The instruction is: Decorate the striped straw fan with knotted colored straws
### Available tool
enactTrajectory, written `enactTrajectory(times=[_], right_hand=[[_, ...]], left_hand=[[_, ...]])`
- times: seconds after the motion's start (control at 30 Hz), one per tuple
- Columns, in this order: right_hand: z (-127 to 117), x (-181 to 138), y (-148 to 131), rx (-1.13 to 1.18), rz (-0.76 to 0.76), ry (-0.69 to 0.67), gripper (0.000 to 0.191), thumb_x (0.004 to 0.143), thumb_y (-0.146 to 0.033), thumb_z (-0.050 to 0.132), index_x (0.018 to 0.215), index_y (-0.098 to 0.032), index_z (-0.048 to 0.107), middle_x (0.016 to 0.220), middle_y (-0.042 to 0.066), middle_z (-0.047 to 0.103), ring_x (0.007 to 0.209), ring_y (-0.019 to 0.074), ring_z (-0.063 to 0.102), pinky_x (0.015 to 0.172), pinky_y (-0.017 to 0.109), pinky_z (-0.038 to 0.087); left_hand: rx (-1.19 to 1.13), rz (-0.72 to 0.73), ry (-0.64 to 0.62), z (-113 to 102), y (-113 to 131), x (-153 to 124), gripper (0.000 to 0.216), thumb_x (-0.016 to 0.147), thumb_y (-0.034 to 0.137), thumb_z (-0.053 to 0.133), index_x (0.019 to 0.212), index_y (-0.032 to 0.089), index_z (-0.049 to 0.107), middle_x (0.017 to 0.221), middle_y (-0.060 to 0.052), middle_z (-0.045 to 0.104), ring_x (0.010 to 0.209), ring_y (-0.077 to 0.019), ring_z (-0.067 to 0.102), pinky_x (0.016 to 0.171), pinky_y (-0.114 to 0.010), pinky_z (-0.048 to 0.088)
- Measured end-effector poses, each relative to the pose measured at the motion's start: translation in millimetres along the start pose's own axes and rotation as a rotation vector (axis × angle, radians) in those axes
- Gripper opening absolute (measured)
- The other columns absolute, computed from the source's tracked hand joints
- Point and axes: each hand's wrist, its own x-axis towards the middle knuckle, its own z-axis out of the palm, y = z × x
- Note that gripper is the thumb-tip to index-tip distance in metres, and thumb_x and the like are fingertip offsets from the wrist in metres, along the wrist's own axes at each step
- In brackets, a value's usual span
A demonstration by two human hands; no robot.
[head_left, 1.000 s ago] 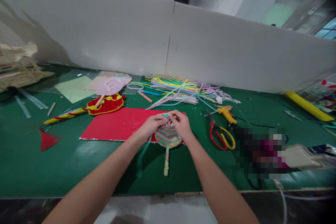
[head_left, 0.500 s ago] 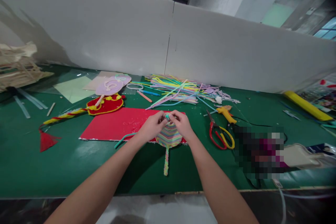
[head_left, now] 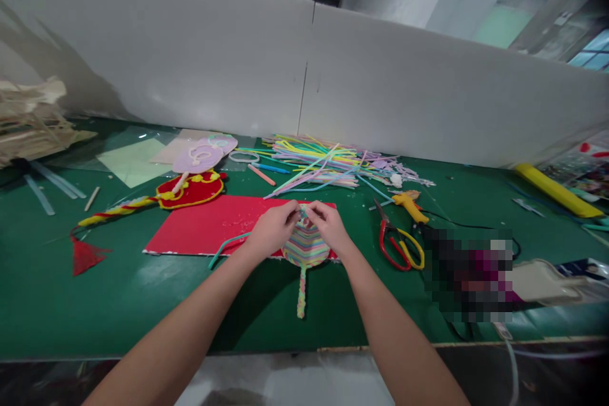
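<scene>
A round fan point(head_left: 307, 246) with wavy pastel stripes lies partly on a red board point(head_left: 200, 225), its twisted pastel handle point(head_left: 301, 295) pointing toward me. My left hand point(head_left: 276, 228) is closed in a pinch at the fan's upper left edge. Opposite it, my right hand point(head_left: 328, 222) pinches at the upper right, fingertips close to the left ones. A teal pipe cleaner point(head_left: 221, 252) runs out from behind my left wrist over the board's front edge. Between the fingertips only a little teal shows; the fingers hide most of it.
Pipe cleaners point(head_left: 314, 162) are heaped at the back. Scissors point(head_left: 402, 244) and a yellow glue gun point(head_left: 409, 206) with a cord lie at right. To the left is a red and yellow fan point(head_left: 193, 193) with a tassel point(head_left: 88, 255). A grey partition point(head_left: 190, 51) stands behind.
The teal bit between my fingertips was plain to see and is now mostly covered. My fingers have shifted slightly; the fan stays in place.
</scene>
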Motion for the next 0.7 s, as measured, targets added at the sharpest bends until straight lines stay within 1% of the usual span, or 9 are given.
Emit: enactTrajectory(times=[0.1, 0.27, 0.37, 0.47, 0.57, 0.7], right_hand=[[0.2, 0.3, 1.7, 0.066, 0.027, -0.01, 0.025, 0.079, -0.042, 0.049, 0.071, -0.018, 0.054, 0.063, -0.001, 0.052, 0.06, 0.0123, 0.05, 0.059, 0.024, 0.042], [1.2, 0.0, 1.2, 0.133, 0.065, -0.029, 0.03, 0.082, -0.043, 0.044, 0.067, -0.018, 0.051, 0.062, -0.002, 0.05, 0.06, 0.0118, 0.05, 0.059, 0.024, 0.043], [2.1, -1.1, -0.9, 0.112, 0.067, -0.065, 0.026, 0.08, -0.042, 0.048, 0.071, -0.018, 0.052, 0.063, -0.002, 0.05, 0.06, 0.011, 0.05, 0.058, 0.023, 0.042], [3.6, -2.0, -1.7, 0.123, 0.082, -0.087, 0.024, 0.079, -0.042, 0.05, 0.076, -0.019, 0.051, 0.064, -0.003, 0.051, 0.059, 0.0105, 0.05, 0.059, 0.023, 0.042], [4.2, -2.0, -1.2, 0.156, 0.071, -0.1, 0.023, 0.078, -0.042, 0.05, 0.078, -0.019, 0.05, 0.063, -0.003, 0.051, 0.059, 0.0106, 0.05, 0.059, 0.024, 0.043], [2.3, -1.7, -1.9, 0.168, 0.04, -0.109, 0.021, 0.079, -0.039, 0.05, 0.077, -0.019, 0.051, 0.062, -0.003, 0.051, 0.059, 0.0108, 0.05, 0.06, 0.025, 0.042]], left_hand=[[-0.055, 0.004, -0.011, -1.0, 0.3, -0.1, 0.014, 0.082, 0.026, 0.036, 0.071, 0.019, 0.042, 0.064, 0.002, 0.046, 0.061, -0.0129, 0.045, 0.054, -0.022, 0.029], [-0.161, -0.001, -0.056, -2.4, -1.9, 0.3, 0.013, 0.08, 0.026, 0.038, 0.071, 0.018, 0.042, 0.064, 0.003, 0.045, 0.063, -0.012, 0.043, 0.056, -0.021, 0.031], [-0.235, -0.002, -0.089, -2.4, -5.7, 1.7, 0.015, 0.08, 0.027, 0.038, 0.07, 0.017, 0.043, 0.066, 0.003, 0.045, 0.065, -0.0119, 0.043, 0.058, -0.021, 0.032], [-0.271, -0.016, -0.071, -1.6, -8.8, 2.9, 0.016, 0.08, 0.028, 0.039, 0.07, 0.016, 0.044, 0.066, 0.003, 0.045, 0.064, -0.0117, 0.042, 0.058, -0.022, 0.033], [-0.305, -0.02, -0.061, -0.7, -9.2, 2.9, 0.015, 0.08, 0.027, 0.039, 0.071, 0.016, 0.045, 0.066, 0.003, 0.046, 0.065, -0.0119, 0.043, 0.059, -0.022, 0.034], [-0.346, 0.003, -0.089, -1.4, -8.2, 2.2, 0.015, 0.08, 0.026, 0.039, 0.074, 0.016, 0.048, 0.071, 0.001, 0.05, 0.069, -0.0125, 0.047, 0.064, -0.022, 0.037]])
